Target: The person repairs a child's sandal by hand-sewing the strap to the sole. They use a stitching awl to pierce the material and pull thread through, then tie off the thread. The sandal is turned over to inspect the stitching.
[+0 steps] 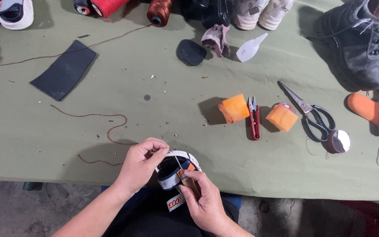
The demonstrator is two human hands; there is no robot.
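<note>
In the head view, the left hand (140,164) is curling its fingers and thumb closed around the top edge of a small shoe (175,169), which is sitting at the near edge of the table (36,131), partly over the person's lap. The fingertips are pinching together at the shoe's white rim, right where a thin metal point is meeting it. The right hand (205,202) is closing firmly on the brown wooden handle of an awl (185,175), thumb lying along the handle, and the slim shaft is angling up and left toward the left fingertips. Neither hand is lying open; both are gripping. A tag is hanging from the shoe between the wrists.

Farther out on the green cloth, a loose brown thread (106,125) is curling just left of the left hand. Two orange blocks (234,108) are lying mid-table with red thread snips (254,118) between them, and black-handled scissors (312,114) are lying just to their right. A dark rubber sheet (64,69) is lying at the far left, a black heel piece (191,52) and a white glue bottle (250,48) near the far edge, with thread spools (159,11) behind them. A black boot (358,44) is standing at the far right.
</note>
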